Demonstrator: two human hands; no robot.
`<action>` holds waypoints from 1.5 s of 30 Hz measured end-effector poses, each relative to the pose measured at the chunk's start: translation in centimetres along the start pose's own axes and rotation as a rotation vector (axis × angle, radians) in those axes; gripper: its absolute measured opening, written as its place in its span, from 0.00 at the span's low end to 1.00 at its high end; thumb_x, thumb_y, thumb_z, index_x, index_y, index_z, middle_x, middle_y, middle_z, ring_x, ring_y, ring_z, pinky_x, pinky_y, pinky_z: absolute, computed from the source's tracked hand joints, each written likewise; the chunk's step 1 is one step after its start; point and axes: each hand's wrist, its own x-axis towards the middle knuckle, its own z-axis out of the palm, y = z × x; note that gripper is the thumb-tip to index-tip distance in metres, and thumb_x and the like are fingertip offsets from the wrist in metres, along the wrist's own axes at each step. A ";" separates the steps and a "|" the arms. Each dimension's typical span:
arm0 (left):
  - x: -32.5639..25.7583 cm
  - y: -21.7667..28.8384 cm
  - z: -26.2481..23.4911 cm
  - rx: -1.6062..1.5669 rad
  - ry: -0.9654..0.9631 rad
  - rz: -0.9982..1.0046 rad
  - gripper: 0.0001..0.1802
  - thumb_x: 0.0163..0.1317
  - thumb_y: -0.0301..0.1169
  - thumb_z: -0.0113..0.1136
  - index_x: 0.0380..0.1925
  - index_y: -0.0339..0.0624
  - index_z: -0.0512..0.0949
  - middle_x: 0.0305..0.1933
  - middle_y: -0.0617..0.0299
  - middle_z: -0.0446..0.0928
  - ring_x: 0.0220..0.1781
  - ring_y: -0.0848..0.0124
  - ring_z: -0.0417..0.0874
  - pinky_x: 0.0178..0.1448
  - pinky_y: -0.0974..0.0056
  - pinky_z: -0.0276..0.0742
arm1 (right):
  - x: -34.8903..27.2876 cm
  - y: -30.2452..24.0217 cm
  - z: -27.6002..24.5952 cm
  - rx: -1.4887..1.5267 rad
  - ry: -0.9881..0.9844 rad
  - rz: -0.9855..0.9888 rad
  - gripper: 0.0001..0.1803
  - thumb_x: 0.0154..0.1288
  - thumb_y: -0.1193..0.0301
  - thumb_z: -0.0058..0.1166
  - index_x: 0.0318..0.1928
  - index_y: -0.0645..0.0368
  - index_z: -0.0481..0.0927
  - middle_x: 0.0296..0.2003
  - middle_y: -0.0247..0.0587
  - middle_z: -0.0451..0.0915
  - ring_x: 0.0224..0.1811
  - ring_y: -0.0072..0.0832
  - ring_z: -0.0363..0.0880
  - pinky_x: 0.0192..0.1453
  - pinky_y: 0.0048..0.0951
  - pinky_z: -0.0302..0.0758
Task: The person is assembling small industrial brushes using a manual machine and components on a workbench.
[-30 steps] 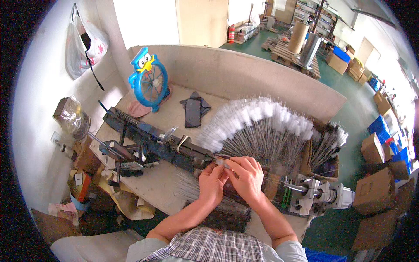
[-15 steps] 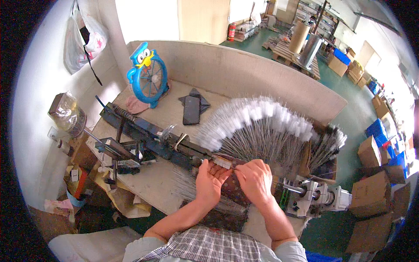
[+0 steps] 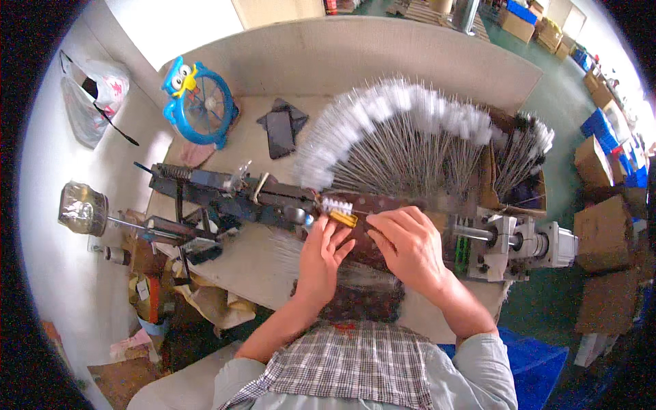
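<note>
A small white-bristled wire brush [image 3: 336,206] lies over the end of the long dark machine bar [image 3: 236,195]. Just below it is a yellow piece [image 3: 343,219], whose kind I cannot make out. My left hand [image 3: 320,263] reaches up beside the yellow piece, fingers stretched and apart, nothing plainly gripped. With thumb and forefinger closed, my right hand [image 3: 410,246] pinches the thin wire stem that runs right from the bristles. Behind both hands fans a big pile of white-tipped wire brushes [image 3: 417,113], their stems pointing toward me.
At the right stands a motorised shaft unit [image 3: 506,242]. A box of dark-tipped brushes [image 3: 523,154] is behind it. A blue bird-shaped fan [image 3: 201,106] and a phone [image 3: 280,134] rest at the back left. A low panel [image 3: 383,48] borders the bench; cartons [image 3: 605,225] line the right.
My view has tilted down and turned. My left fingers have straightened from a curl, and the yellow piece now shows beside the bristles. My right hand keeps its pinch.
</note>
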 end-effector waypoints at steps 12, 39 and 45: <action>-2.5 7.1 -29.5 -0.216 0.631 0.278 0.13 0.58 0.43 0.60 0.31 0.45 0.75 0.27 0.66 0.75 0.28 0.74 0.75 0.34 0.70 0.72 | -9.9 0.1 6.5 0.043 -0.620 0.228 0.13 0.57 0.65 0.52 0.42 0.54 0.77 0.34 0.42 0.79 0.37 0.41 0.79 0.39 0.41 0.76; -1.6 3.0 2.2 -0.470 -0.258 -0.283 0.14 0.61 0.42 0.56 0.27 0.45 0.70 0.20 0.70 0.67 0.23 0.77 0.70 0.30 0.66 0.69 | -9.5 3.1 1.3 -0.063 -0.560 0.416 0.10 0.57 0.75 0.47 0.40 0.59 0.77 0.32 0.48 0.74 0.37 0.47 0.76 0.39 0.43 0.73; -2.8 8.7 -3.0 -0.645 -0.146 -0.409 0.23 0.67 0.48 0.42 0.32 0.40 0.75 0.18 0.68 0.66 0.15 0.76 0.64 0.30 0.67 0.70 | -7.8 0.8 -1.6 -0.242 -0.618 0.344 0.07 0.53 0.77 0.49 0.35 0.60 0.73 0.30 0.48 0.71 0.35 0.47 0.75 0.38 0.45 0.73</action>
